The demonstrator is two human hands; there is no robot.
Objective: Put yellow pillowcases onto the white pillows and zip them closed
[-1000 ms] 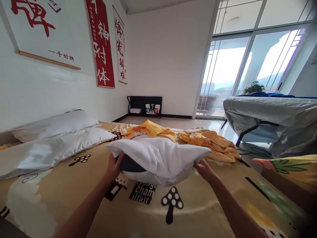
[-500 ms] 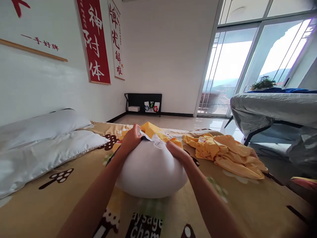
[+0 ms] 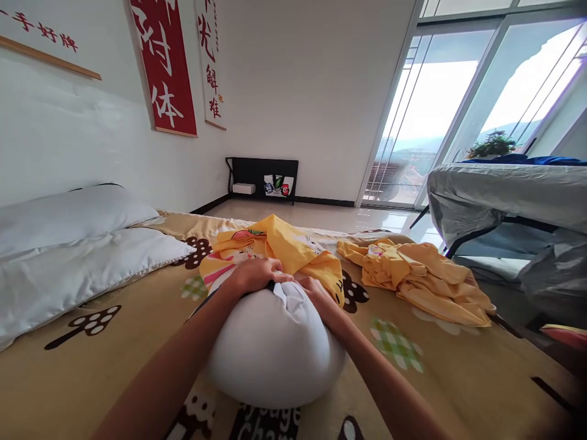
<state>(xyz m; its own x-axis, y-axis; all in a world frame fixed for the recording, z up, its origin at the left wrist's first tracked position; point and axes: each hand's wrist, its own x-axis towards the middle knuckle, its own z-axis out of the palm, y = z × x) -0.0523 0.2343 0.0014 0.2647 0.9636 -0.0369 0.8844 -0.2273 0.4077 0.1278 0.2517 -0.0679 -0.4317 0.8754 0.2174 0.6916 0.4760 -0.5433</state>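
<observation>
A plump white pillow [image 3: 275,360], bent into a rounded bulge, rests on the bed in front of me. My left hand [image 3: 257,275] is closed on its far edge, at the gathered white cloth. Close beside it, my right hand [image 3: 314,293] also grips that edge, fingers partly hidden by the folds. Just beyond both hands spreads a yellow patterned cloth [image 3: 293,244], perhaps a pillowcase, and the pillow's far side meets it. Whether the fingers also hold the yellow cloth I cannot tell.
Two white pillows [image 3: 101,263] lie at the left by the wall. A crumpled yellow cloth [image 3: 417,275] lies to the right on the brown patterned bedspread [image 3: 367,397]. Beyond the bed stand a black low rack [image 3: 261,168] and a covered table [image 3: 499,189].
Both hands have come closer together at the pillow's far edge, drawing it toward me. The bulge sits nearer and more of the yellow cloth behind it shows. The view has tilted down.
</observation>
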